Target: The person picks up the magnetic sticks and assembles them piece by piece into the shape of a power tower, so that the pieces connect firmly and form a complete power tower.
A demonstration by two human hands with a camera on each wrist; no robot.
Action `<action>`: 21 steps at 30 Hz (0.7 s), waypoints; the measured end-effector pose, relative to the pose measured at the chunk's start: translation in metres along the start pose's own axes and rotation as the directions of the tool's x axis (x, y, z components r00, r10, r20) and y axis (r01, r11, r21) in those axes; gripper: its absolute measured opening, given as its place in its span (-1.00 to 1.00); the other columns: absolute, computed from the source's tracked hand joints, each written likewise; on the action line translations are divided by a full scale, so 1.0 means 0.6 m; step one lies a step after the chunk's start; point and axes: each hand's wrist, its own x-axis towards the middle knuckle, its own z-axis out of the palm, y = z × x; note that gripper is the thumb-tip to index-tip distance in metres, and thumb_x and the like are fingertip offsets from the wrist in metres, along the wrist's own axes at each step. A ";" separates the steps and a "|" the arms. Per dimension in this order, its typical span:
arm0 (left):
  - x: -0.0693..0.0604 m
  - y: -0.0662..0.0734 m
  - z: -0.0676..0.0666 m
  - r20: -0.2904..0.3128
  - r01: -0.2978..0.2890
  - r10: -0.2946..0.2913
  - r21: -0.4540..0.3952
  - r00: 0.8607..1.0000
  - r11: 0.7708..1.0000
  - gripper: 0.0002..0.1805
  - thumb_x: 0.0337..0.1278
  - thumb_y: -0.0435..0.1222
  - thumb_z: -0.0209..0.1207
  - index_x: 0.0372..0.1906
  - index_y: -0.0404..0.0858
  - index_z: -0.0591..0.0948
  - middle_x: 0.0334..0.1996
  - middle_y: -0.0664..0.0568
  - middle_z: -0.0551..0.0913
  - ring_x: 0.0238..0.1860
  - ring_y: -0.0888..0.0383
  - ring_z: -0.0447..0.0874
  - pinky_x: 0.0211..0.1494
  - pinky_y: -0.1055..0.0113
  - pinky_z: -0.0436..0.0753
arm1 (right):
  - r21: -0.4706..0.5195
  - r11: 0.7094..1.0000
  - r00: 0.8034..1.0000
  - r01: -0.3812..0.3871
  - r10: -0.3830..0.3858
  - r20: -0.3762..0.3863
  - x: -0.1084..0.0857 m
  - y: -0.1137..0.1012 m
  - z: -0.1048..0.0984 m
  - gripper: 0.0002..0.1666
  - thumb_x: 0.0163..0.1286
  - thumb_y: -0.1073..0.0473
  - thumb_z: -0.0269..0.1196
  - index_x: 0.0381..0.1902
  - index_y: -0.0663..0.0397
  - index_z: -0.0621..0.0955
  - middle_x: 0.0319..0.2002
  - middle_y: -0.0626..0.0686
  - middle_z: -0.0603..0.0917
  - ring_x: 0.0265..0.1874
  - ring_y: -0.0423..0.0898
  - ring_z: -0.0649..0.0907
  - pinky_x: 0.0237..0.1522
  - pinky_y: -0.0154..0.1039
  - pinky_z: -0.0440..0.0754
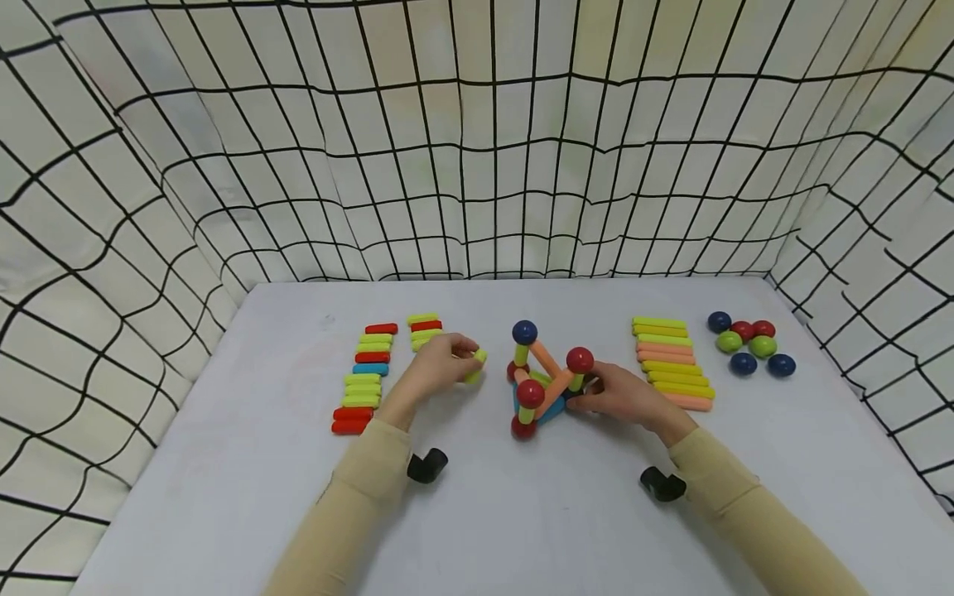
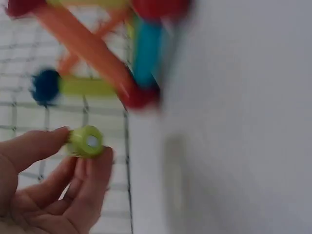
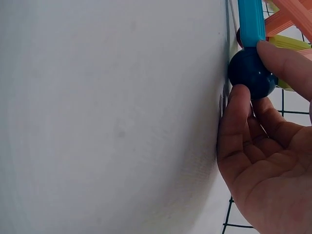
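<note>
A built frame of balls and sticks stands mid-table, with a blue ball (image 1: pixel 525 333) and two red balls (image 1: pixel 580 360) on top of short upright sticks. Just left of it, my left hand (image 1: pixel 440 364) pinches a short yellow-green stick (image 1: pixel 478 367); the left wrist view shows the stick's round end (image 2: pixel 91 141) between thumb and fingers (image 2: pixel 100 168). My right hand (image 1: pixel 626 399) grips a dark blue ball (image 3: pixel 252 73) at the frame's lower right corner, thumb and fingertips around it. A blue stick (image 3: pixel 252 22) joins that ball.
Short red, yellow-green and blue sticks (image 1: pixel 372 369) lie in two columns at left. Longer yellow and orange sticks (image 1: pixel 674 370) lie at right, beside several loose balls (image 1: pixel 743 364). Black net (image 1: pixel 477 199) surrounds the table's back and sides. Black wrist pieces (image 1: pixel 428 466) sit near both sleeves.
</note>
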 end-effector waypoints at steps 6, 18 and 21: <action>-0.032 0.053 0.031 0.099 0.037 0.026 -0.583 0.995 0.812 -0.60 0.31 -0.31 0.20 0.17 -0.38 0.45 -0.03 -0.18 0.57 -0.09 0.03 0.65 0.03 0.20 0.66 | 0.000 1.000 1.000 0.005 -0.005 -0.003 -0.002 -0.001 0.000 -0.39 0.26 -0.02 0.37 0.18 0.12 0.51 -0.18 0.03 0.60 -0.23 -0.01 0.52 -0.23 -0.20 0.55; -0.031 0.067 0.046 0.095 0.092 -0.043 -0.610 0.995 0.787 -0.53 0.27 -0.24 0.25 0.17 -0.37 0.43 -0.07 -0.15 0.66 -0.26 0.10 0.66 -0.02 0.30 0.67 | 0.016 1.000 1.000 0.023 -0.022 -0.003 -0.003 -0.002 0.004 -0.40 0.26 -0.01 0.38 0.17 0.15 0.51 -0.21 0.05 0.58 -0.25 -0.02 0.51 -0.27 -0.21 0.52; -0.029 0.067 0.046 0.101 0.108 -0.058 -0.603 0.993 0.790 -0.52 0.26 -0.23 0.26 0.17 -0.35 0.42 -0.10 -0.13 0.66 -0.24 0.09 0.65 -0.03 0.32 0.66 | 0.022 0.999 0.998 0.042 -0.043 0.040 -0.004 0.002 -0.004 -0.41 0.26 0.00 0.38 0.17 0.13 0.51 -0.20 0.02 0.59 -0.24 -0.04 0.52 -0.24 -0.20 0.54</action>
